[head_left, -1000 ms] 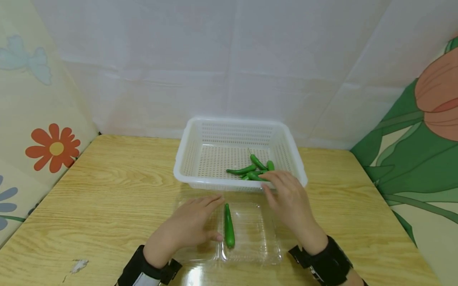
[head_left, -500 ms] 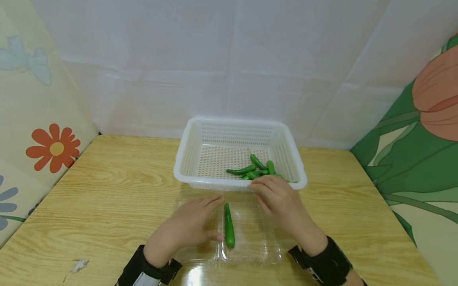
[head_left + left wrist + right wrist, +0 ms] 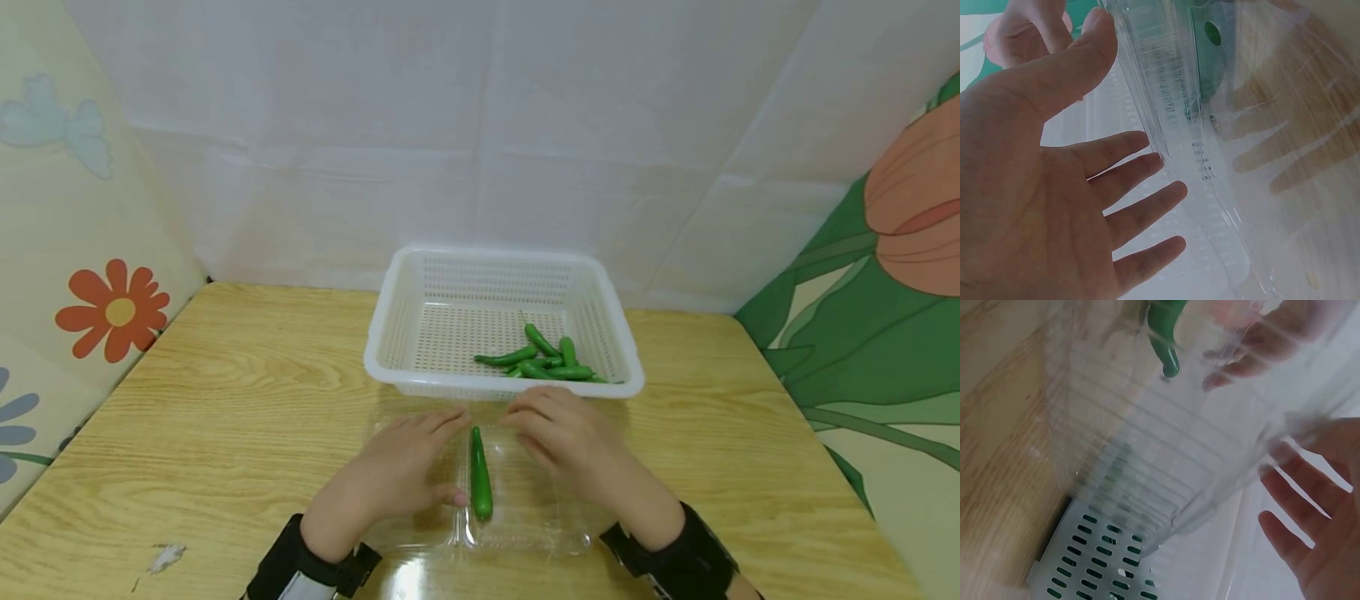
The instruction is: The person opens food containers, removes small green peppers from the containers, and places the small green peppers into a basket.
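A clear plastic clamshell box [image 3: 517, 533] lies unfolded in front of the basket. One green chili pepper [image 3: 481, 479] rests in its right half, lengthwise by the middle fold; the right wrist view shows this chili [image 3: 1166, 334] through the clear wall. My left hand [image 3: 397, 467] is held over the left half, fingers extended and spread, beside the fold; in the left wrist view its fingertips lie at the plastic edge. My right hand [image 3: 566, 433] hovers over the far side of the right half. The right wrist view shows its fingers [image 3: 1297, 487] loosely bent, holding nothing, near the box's rim.
Behind the box stands a white perforated basket [image 3: 390, 367] with several green chilies [image 3: 540, 340] in its front right part. The wooden table [image 3: 247, 400] has a chipped patch at the left. A white sheet [image 3: 300, 167] hangs behind.
My right hand has drawn back from the chilies in the basket, down and left to above the box, bringing none with it. My left hand and the chili in the box have stayed put.
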Demonstrator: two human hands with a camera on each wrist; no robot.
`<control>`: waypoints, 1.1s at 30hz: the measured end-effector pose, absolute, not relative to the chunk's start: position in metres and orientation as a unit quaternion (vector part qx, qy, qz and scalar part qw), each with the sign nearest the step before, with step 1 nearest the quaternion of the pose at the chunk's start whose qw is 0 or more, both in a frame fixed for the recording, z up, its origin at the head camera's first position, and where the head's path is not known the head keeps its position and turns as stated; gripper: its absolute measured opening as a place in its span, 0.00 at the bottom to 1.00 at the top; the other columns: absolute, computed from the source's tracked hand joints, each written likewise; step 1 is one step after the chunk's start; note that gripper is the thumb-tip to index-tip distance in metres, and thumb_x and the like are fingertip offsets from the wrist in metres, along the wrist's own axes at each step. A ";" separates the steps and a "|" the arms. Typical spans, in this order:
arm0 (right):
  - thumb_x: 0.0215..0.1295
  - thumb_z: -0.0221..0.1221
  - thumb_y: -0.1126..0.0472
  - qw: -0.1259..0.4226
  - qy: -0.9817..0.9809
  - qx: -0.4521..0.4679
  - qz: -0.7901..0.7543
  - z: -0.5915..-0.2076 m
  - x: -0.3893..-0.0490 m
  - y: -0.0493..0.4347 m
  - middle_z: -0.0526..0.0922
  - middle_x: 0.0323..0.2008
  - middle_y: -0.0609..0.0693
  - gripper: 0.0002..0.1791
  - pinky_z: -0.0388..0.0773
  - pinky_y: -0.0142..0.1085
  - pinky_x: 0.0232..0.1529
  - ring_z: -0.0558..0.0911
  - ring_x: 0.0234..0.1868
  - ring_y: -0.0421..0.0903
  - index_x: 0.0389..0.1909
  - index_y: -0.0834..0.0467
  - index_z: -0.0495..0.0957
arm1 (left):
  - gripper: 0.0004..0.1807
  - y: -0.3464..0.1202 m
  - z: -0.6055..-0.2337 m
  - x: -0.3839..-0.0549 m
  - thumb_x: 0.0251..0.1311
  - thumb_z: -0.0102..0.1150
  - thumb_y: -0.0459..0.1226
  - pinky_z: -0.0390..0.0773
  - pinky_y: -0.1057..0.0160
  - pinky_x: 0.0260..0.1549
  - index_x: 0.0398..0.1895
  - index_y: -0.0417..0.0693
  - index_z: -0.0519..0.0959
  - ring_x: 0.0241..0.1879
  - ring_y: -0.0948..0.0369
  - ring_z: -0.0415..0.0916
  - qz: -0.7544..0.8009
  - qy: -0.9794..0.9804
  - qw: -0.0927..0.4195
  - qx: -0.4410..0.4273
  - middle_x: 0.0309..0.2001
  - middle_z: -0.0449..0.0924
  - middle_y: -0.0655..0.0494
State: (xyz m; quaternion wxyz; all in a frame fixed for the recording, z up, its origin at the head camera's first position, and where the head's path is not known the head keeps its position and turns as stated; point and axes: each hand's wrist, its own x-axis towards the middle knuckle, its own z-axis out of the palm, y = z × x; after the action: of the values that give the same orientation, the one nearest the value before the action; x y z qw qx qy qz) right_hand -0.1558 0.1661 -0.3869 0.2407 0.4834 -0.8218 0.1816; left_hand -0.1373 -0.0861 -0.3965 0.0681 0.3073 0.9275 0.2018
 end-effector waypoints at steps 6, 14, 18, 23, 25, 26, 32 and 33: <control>0.51 0.70 0.68 0.213 -0.818 0.504 0.178 -0.393 -0.152 0.162 0.83 0.46 0.47 0.17 0.77 0.40 0.55 0.80 0.50 0.46 0.44 0.56 0.83 | 0.50 -0.086 -0.396 -0.136 0.49 0.71 0.57 0.61 0.46 0.68 0.74 0.46 0.64 0.69 0.50 0.63 0.202 0.928 0.067 0.306 0.72 0.63 0.50; 0.46 0.74 0.67 0.132 -0.837 0.507 0.161 -0.396 -0.147 0.163 0.83 0.50 0.47 0.24 0.77 0.43 0.56 0.80 0.52 0.46 0.47 0.55 0.83 | 0.50 -0.085 -0.395 -0.136 0.50 0.71 0.57 0.61 0.45 0.68 0.74 0.47 0.64 0.69 0.50 0.63 0.202 0.928 0.069 0.306 0.73 0.63 0.50; 0.46 0.75 0.66 0.090 -0.844 0.504 0.163 -0.397 -0.145 0.162 0.84 0.50 0.47 0.24 0.78 0.43 0.55 0.80 0.52 0.45 0.47 0.54 0.84 | 0.50 -0.086 -0.395 -0.136 0.50 0.70 0.57 0.61 0.45 0.68 0.74 0.46 0.64 0.69 0.49 0.62 0.203 0.927 0.072 0.306 0.73 0.63 0.49; 0.52 0.72 0.63 0.046 -0.844 0.506 0.171 -0.398 -0.143 0.160 0.84 0.50 0.46 0.19 0.77 0.43 0.56 0.81 0.52 0.43 0.47 0.53 0.85 | 0.50 -0.085 -0.395 -0.136 0.50 0.70 0.58 0.60 0.44 0.68 0.74 0.46 0.64 0.69 0.49 0.62 0.201 0.927 0.072 0.308 0.73 0.63 0.49; 0.53 0.72 0.63 0.036 -0.846 0.506 0.164 -0.398 -0.142 0.159 0.84 0.50 0.46 0.18 0.77 0.43 0.58 0.80 0.53 0.43 0.47 0.53 0.85 | 0.50 -0.085 -0.395 -0.136 0.50 0.70 0.58 0.60 0.44 0.68 0.74 0.46 0.64 0.69 0.49 0.62 0.201 0.927 0.072 0.307 0.73 0.62 0.49; 0.53 0.72 0.63 0.033 -0.847 0.506 0.159 -0.398 -0.142 0.159 0.84 0.50 0.46 0.17 0.76 0.44 0.58 0.80 0.53 0.43 0.46 0.52 0.85 | 0.50 -0.085 -0.395 -0.136 0.50 0.69 0.58 0.60 0.44 0.68 0.74 0.46 0.63 0.70 0.49 0.62 0.201 0.927 0.073 0.307 0.73 0.62 0.49; 0.49 0.74 0.62 0.026 -0.849 0.509 0.137 -0.399 -0.139 0.156 0.84 0.50 0.44 0.20 0.74 0.44 0.61 0.79 0.54 0.42 0.46 0.51 0.85 | 0.50 -0.085 -0.395 -0.136 0.51 0.69 0.58 0.60 0.44 0.68 0.74 0.47 0.63 0.69 0.49 0.62 0.201 0.928 0.074 0.305 0.73 0.62 0.50; 0.48 0.75 0.62 0.026 -0.849 0.510 0.136 -0.399 -0.139 0.156 0.84 0.49 0.44 0.20 0.74 0.44 0.61 0.79 0.54 0.42 0.46 0.51 0.85 | 0.50 -0.086 -0.395 -0.136 0.51 0.69 0.58 0.60 0.44 0.68 0.74 0.47 0.63 0.69 0.49 0.62 0.201 0.928 0.074 0.305 0.73 0.62 0.50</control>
State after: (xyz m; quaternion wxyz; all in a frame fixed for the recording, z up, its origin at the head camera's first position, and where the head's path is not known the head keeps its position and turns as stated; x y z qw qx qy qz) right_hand -0.1390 0.1558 -0.3986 0.0264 0.5098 -0.8491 0.1362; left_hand -0.1358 -0.0855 -0.3947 0.0736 0.3051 0.9280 0.2009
